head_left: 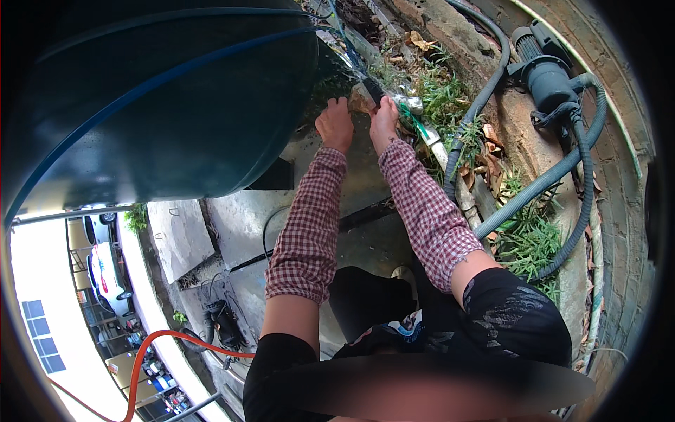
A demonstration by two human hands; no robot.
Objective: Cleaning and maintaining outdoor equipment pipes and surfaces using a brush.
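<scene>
Both my arms, in red-and-white checked sleeves, stretch forward beside a large dark green tank (197, 119). My left hand (335, 125) is closed near the tank's lower edge, its fingers curled; what they hold, if anything, is hidden. Close to its right, my right hand (384, 121) is closed on the near end of a short black piece (373, 88), whose kind I cannot make out. A brownish, wet-looking patch shows between the hands. Thin blue lines (346, 43) run down toward the black piece, among bright specks like splashing water.
A dark pump (550, 79) with grey corrugated hoses (532, 199) stands at right. A pale pipe (437, 149), green plants (443, 98) and dry leaves lie beside my right arm. Concrete slabs (179, 235), a black device (223, 325) and an orange hose (144, 348) are at left.
</scene>
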